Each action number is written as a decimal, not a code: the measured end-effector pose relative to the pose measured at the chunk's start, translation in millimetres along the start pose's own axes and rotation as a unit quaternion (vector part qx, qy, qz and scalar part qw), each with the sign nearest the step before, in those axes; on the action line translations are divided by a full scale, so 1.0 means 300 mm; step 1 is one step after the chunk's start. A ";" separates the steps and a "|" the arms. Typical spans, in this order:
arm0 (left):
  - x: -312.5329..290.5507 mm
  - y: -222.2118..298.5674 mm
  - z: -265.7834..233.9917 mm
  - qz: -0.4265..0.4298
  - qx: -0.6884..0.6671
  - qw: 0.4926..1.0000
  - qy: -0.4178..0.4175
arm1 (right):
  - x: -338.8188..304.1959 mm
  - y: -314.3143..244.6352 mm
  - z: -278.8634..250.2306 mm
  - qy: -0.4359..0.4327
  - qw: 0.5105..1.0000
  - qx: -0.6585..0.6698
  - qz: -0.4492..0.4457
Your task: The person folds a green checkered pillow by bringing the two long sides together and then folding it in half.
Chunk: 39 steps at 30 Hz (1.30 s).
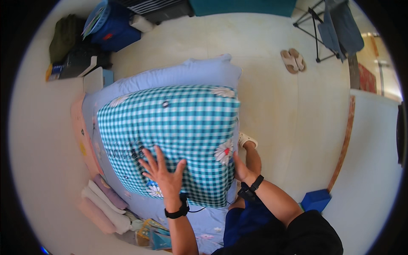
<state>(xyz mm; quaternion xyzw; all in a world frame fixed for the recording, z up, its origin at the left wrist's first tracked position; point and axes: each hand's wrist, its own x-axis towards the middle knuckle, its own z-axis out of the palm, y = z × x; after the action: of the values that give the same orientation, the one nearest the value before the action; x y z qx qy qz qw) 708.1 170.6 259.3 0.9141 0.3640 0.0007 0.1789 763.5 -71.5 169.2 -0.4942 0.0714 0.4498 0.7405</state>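
Note:
A puffy folded quilt (187,123), in teal and white checks with daisies, lies on the bed's pale blue sheet (204,221). My left hand (166,178) rests on its near part, palm down and fingers spread. At the quilt's right side is my right hand (242,171), with its visible fingers stretched along the edge. Part of that hand is turned out of sight. Black bands circle both wrists, and a thin dark cord shows near the left one. Behind the quilt a light blue pillow or bedding roll (170,73) runs along the bed's far end.
Rolled bedding (104,208) lies against the left wall, near some plastic packages (155,238). A blue bin (114,29) stands far left. Sandals (293,60) and a folding chair (340,29) are at the far right. A blue box (315,200) sits by the right wall.

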 end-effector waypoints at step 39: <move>0.234 0.057 -0.348 0.246 0.082 0.966 -0.003 | -0.101 -0.088 0.437 0.141 0.949 -0.277 -0.050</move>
<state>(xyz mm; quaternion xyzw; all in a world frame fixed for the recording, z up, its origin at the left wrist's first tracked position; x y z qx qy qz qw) 757.4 240.0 353.5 0.9869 0.1264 0.0120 0.0991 720.6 12.0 269.3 -0.7411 0.0233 0.3399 0.5785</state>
